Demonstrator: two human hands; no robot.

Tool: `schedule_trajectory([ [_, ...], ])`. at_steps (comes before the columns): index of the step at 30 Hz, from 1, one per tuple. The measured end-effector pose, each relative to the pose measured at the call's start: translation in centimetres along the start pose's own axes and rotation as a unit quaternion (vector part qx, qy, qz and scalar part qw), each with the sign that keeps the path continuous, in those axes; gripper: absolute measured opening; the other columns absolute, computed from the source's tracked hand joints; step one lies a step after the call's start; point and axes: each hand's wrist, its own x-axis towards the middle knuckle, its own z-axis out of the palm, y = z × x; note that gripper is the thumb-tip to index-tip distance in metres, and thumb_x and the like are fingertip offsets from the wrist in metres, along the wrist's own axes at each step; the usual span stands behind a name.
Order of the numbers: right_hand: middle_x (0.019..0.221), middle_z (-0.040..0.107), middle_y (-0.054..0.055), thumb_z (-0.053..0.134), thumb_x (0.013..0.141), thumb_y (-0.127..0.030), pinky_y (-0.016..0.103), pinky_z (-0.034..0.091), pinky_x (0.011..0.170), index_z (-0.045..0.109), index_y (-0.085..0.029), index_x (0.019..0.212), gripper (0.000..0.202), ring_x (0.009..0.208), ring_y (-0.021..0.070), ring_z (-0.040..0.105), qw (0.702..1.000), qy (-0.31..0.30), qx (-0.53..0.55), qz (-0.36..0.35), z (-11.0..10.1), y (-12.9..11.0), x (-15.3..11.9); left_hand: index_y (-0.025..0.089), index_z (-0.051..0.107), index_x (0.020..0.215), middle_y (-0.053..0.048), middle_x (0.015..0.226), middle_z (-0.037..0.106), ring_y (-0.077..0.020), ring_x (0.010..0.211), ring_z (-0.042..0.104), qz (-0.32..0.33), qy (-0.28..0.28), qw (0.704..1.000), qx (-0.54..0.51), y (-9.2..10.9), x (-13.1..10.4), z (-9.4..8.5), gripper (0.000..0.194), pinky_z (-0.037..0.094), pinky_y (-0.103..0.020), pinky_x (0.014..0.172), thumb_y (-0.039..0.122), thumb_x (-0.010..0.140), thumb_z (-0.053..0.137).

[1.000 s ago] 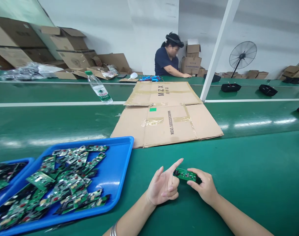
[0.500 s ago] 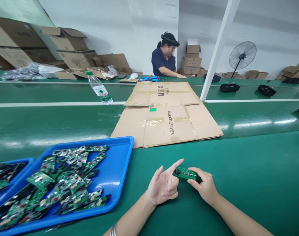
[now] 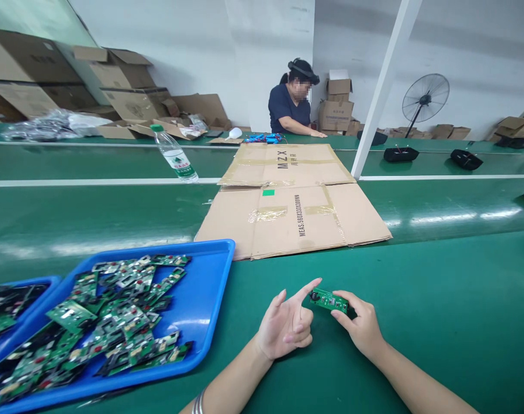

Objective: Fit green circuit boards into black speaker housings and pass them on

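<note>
A small green circuit board (image 3: pixel 329 300) with a dark round part at its left end is pinched by its right end between the thumb and fingers of my right hand (image 3: pixel 364 326). Just to its left is my left hand (image 3: pixel 287 328), palm turned up. Its index finger points toward the board's left end and its thumb stands apart, while the other fingers curl with nothing in them. Whether that index fingertip touches the board I cannot tell. To the left, a blue tray (image 3: pixel 216 305) holds a heap of similar circuit boards (image 3: pixel 127 322).
A second blue tray (image 3: pixel 50 283) with boards stands at the far left. Flattened cardboard (image 3: pixel 283 221) lies ahead across the green surface, near a tilted water bottle (image 3: pixel 175 156). A white post (image 3: pixel 385 86) rises beyond. Another person (image 3: pixel 291 106) works at the far bench.
My right hand has shifted the circuit board slightly right and tilted its left end up. My left hand has stayed nearly still. The far person's upper body has moved a little right.
</note>
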Motion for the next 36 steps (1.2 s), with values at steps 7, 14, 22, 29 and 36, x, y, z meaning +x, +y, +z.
schedule_trajectory([
  [7,0.097,0.068,0.004,0.054,0.082,-0.037,0.026,0.053,0.071,0.06,-0.02,0.102,0.027,0.083,0.0189,0.065,0.999,0.037,-0.01,0.017,-0.04,0.16,0.0,0.02,0.013,0.14,0.0,0.059,0.059,-0.0039,0.03,0.026,0.001,0.011,1.0,0.001,0.04,0.0,0.05,0.066,0.025,-0.019,0.04,0.055,0.086,0.028],
  [14,0.099,0.068,0.004,0.056,0.082,-0.039,0.027,0.053,0.075,0.061,-0.021,0.104,0.029,0.086,0.0193,0.065,0.999,0.01,-0.014,-0.038,0.1,0.12,-0.21,0.02,0.012,0.141,0.001,0.059,0.058,-0.004,0.03,0.026,0.007,0.009,1.0,-0.001,0.01,0.0,0.08,0.067,0.023,-0.019,0.04,0.055,0.086,0.028],
  [22,0.097,0.068,0.004,0.055,0.082,-0.04,0.026,0.053,0.074,0.062,-0.021,0.103,0.029,0.085,0.019,0.066,0.999,0.002,-0.011,-0.05,0.18,-0.17,-0.08,0.02,0.011,0.141,-0.001,0.061,0.061,-0.0048,0.031,0.028,0.0,-0.009,1.0,-0.003,-0.23,0.04,0.0,0.066,0.025,-0.019,0.04,0.053,0.087,0.028],
  [29,0.097,0.068,0.005,0.054,0.083,-0.039,0.026,0.054,0.07,0.06,-0.02,0.103,0.028,0.082,0.019,0.066,0.999,0.048,-0.021,0.011,0.11,0.09,-0.15,0.021,0.014,0.141,0.0,0.061,0.059,-0.0045,0.031,0.028,0.007,0.0,1.0,0.001,-0.04,-0.01,0.07,0.063,0.025,-0.02,0.042,0.052,0.087,0.027],
  [36,0.099,0.068,0.005,0.055,0.082,-0.038,0.026,0.053,0.076,0.06,-0.02,0.103,0.028,0.087,0.0189,0.065,0.999,0.018,-0.013,-0.025,0.23,0.21,-0.23,0.022,0.015,0.14,0.0,0.061,0.06,-0.0043,0.031,0.027,0.009,0.003,1.0,-0.005,-0.09,0.0,0.15,0.063,0.025,-0.02,0.042,0.053,0.087,0.027],
])
